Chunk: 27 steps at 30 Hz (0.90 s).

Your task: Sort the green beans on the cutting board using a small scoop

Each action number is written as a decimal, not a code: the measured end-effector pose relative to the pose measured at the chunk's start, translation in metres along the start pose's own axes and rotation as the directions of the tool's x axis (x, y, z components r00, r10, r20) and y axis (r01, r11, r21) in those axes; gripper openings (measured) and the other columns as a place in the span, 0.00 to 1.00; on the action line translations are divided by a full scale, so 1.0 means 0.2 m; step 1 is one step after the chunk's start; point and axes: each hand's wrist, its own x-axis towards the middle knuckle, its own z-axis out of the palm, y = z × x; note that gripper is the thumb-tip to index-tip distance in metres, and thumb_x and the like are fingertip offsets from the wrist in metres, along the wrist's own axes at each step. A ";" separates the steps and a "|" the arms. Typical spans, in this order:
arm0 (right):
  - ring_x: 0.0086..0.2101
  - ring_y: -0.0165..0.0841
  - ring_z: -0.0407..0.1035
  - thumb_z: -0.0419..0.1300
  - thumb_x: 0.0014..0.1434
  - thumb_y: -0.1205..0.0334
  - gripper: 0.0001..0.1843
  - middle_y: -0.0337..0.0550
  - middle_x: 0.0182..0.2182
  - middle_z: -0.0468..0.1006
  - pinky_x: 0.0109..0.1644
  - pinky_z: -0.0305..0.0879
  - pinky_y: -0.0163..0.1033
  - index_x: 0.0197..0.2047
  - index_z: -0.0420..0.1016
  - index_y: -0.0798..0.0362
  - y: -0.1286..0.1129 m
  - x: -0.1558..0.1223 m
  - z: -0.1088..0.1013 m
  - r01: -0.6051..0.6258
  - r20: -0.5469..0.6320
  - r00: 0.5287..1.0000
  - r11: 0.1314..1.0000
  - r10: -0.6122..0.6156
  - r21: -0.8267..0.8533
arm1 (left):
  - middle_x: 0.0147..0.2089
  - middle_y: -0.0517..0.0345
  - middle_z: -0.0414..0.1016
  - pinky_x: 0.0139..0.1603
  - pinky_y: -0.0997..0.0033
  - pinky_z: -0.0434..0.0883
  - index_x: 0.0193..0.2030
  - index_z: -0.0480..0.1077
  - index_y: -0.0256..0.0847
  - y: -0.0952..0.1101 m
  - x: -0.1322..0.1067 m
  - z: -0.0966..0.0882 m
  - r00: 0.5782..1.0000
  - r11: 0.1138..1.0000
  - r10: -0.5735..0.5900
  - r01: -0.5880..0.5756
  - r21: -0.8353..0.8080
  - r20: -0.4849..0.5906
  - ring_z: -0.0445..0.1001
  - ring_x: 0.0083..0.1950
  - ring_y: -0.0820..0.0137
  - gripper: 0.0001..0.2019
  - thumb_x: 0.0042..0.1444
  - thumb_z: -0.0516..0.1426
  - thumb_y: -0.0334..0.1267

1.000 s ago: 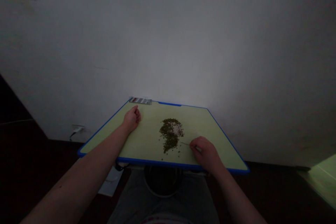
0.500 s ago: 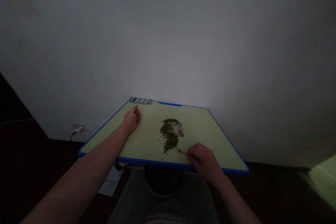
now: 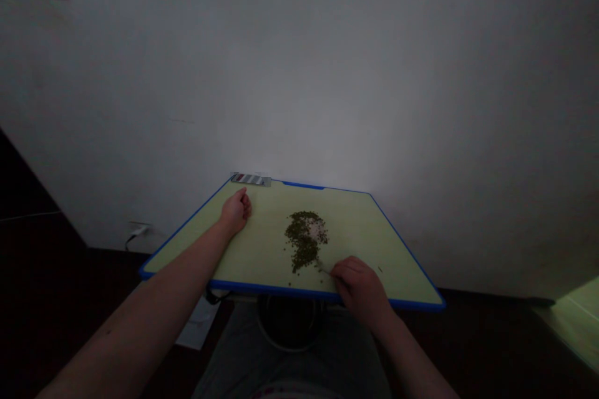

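Note:
A small pale-green table with a blue rim [image 3: 196, 249] stands against a white wall. A pile of small dark-green grains mixed with some white grains [image 3: 305, 238] lies in its middle. My right hand [image 3: 359, 290] rests at the near edge, fingers pinched round a thin metal tool [image 3: 322, 268] whose tip touches the pile's near end. My left hand [image 3: 234, 212] lies on the far left of the tabletop, fingers curled into a loose fist with nothing visible in it.
A flat striped strip [image 3: 250, 179] lies at the table's far left corner against the wall. A single stray grain [image 3: 380, 270] lies right of my right hand. A wall socket with a cable [image 3: 136, 230] sits low on the left. The room is dim.
My right hand slid toward the near edge and a little left, bringing the tool's tip to the near end of the pile. The left hand stayed still.

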 end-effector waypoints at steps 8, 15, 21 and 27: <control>0.34 0.33 0.63 0.51 0.52 0.70 0.09 0.44 0.30 0.73 0.39 0.60 0.39 0.32 0.71 0.53 0.04 -0.03 -0.01 -0.121 -0.070 0.991 0.989 0.115 -0.081 | 0.10 0.68 0.46 0.11 0.75 0.42 0.15 0.49 0.41 -0.01 0.01 -0.01 1.000 1.000 0.001 -0.001 0.000 0.002 0.46 0.10 0.80 0.17 0.48 0.50 0.44; 0.33 0.33 0.64 0.50 0.53 0.68 0.08 0.44 0.29 0.73 0.38 0.60 0.38 0.31 0.70 0.53 0.07 0.00 -0.04 -0.199 -0.140 0.972 0.979 0.191 -0.049 | 0.10 0.68 0.46 0.11 0.75 0.42 0.15 0.49 0.41 -0.01 0.01 -0.01 1.000 1.000 0.010 -0.010 0.008 0.009 0.45 0.10 0.80 0.17 0.48 0.50 0.44; 0.33 0.32 0.65 0.51 0.52 0.65 0.08 0.43 0.29 0.73 0.38 0.60 0.37 0.30 0.71 0.53 0.12 0.07 -0.06 -0.213 -0.133 0.969 0.976 0.207 -0.034 | 0.11 0.68 0.47 0.11 0.75 0.42 0.15 0.49 0.41 -0.02 0.01 -0.02 1.000 1.000 0.018 -0.018 0.004 0.003 0.46 0.11 0.79 0.17 0.48 0.51 0.44; 0.33 0.31 0.65 0.52 0.51 0.67 0.07 0.42 0.28 0.73 0.38 0.59 0.36 0.30 0.71 0.53 0.13 0.09 -0.06 -0.187 -0.053 0.981 0.982 0.185 -0.028 | 0.11 0.68 0.47 0.11 0.75 0.42 0.15 0.50 0.41 -0.03 0.02 -0.02 1.000 1.000 0.022 -0.022 0.007 0.002 0.46 0.11 0.79 0.17 0.48 0.51 0.44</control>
